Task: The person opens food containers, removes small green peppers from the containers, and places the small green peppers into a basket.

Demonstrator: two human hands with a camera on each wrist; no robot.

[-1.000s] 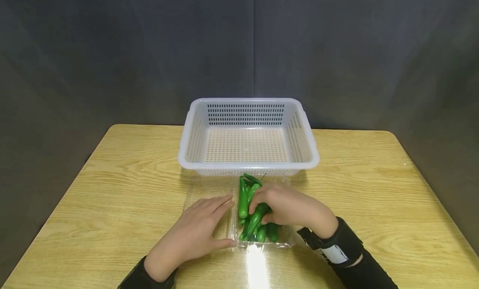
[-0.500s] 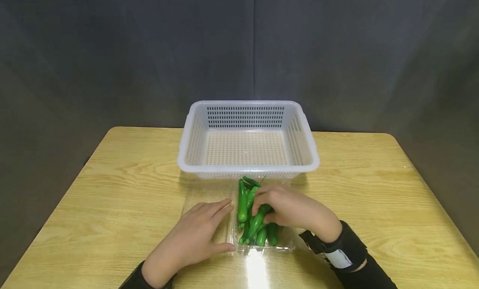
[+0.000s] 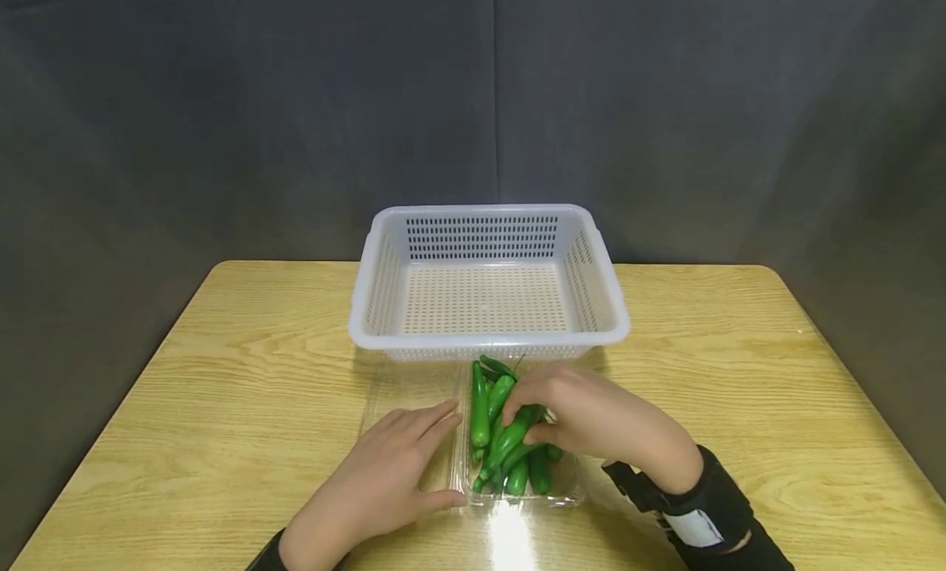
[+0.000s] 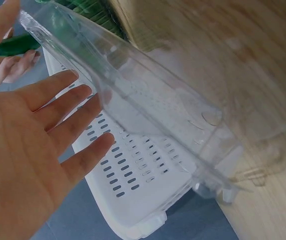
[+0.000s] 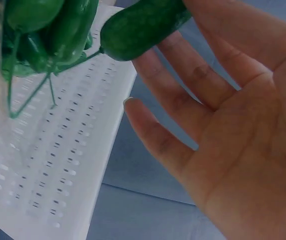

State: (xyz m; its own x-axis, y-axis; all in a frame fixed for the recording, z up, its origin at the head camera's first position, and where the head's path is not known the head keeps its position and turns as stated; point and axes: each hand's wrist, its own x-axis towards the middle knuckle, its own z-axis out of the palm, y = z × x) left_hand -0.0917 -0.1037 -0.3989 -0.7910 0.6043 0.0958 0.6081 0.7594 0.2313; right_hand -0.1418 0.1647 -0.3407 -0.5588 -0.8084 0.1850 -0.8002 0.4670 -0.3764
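Observation:
A clear plastic clamshell box (image 3: 569, 481) lies with its lid folded out to the left, and several green chili peppers (image 3: 479, 415) fill its right half. My right hand (image 3: 580, 411) pinches one green chili pepper (image 3: 510, 439) between thumb and fingers over the pile. The right wrist view shows that chili pepper (image 5: 137, 30) with its stem end away from the palm. My left hand (image 3: 392, 464) spreads its straight fingers at the hinge side of the box. In the left wrist view its fingertips are close to the clear lid (image 4: 148, 95); whether they touch it I cannot tell.
A white perforated plastic basket (image 3: 488, 339) stands just behind the box, with nothing seen inside. The wooden table (image 3: 244, 390) extends to both sides. A dark grey curtain (image 3: 296, 127) hangs behind it.
My right hand has shifted slightly to the right with the pinched chili pepper. The left hand keeps its place by the box. The whole head view has tipped, so the scene sits lower.

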